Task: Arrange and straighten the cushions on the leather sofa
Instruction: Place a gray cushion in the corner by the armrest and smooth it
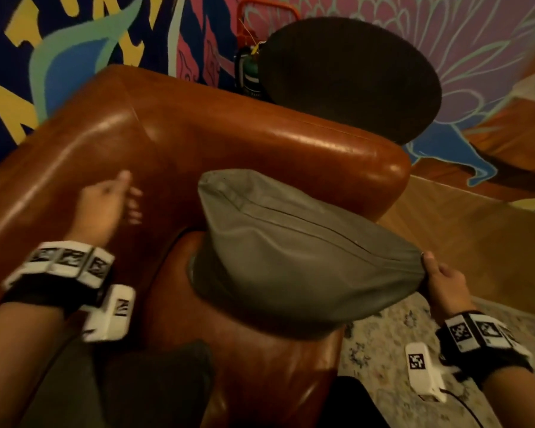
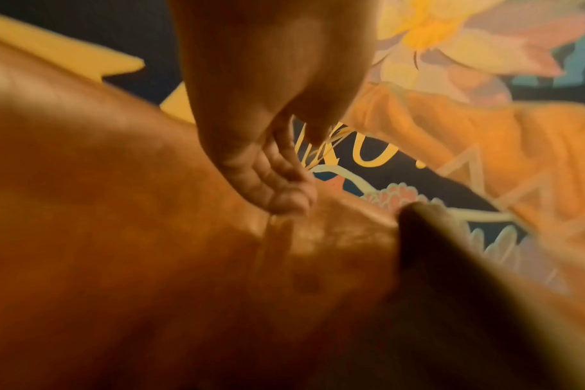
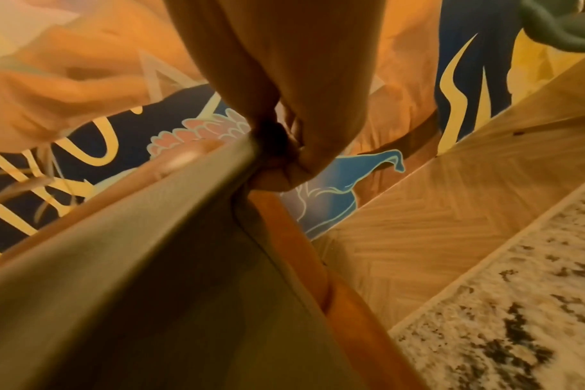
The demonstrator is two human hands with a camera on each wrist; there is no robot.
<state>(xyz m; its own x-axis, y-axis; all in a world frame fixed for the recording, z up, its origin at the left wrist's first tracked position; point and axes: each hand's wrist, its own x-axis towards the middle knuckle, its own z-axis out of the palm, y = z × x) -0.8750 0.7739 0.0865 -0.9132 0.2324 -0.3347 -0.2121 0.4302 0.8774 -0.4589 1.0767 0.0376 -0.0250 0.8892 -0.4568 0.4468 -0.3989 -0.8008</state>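
Note:
A grey cushion [image 1: 291,251] leans against the armrest at the right end of the brown leather sofa [image 1: 229,137]. My right hand [image 1: 439,276] pinches the cushion's near right corner; in the right wrist view the fingers [image 3: 284,147] are bunched on the cushion [image 3: 134,264] fabric. My left hand [image 1: 112,202] hovers open and blurred over the sofa back, left of the cushion, holding nothing. In the left wrist view the left hand [image 2: 277,184] has loosely spread fingers above the leather [image 2: 117,237], and a cushion corner [image 2: 428,237] pokes up.
A dark round chair back [image 1: 352,78] stands behind the sofa's armrest, beside a green bottle [image 1: 249,75]. A painted mural wall [image 1: 59,41] is behind. Wooden floor [image 1: 460,236] and a patterned rug [image 1: 383,350] lie to the right. A dark cushion or cloth [image 1: 155,381] lies on the seat near me.

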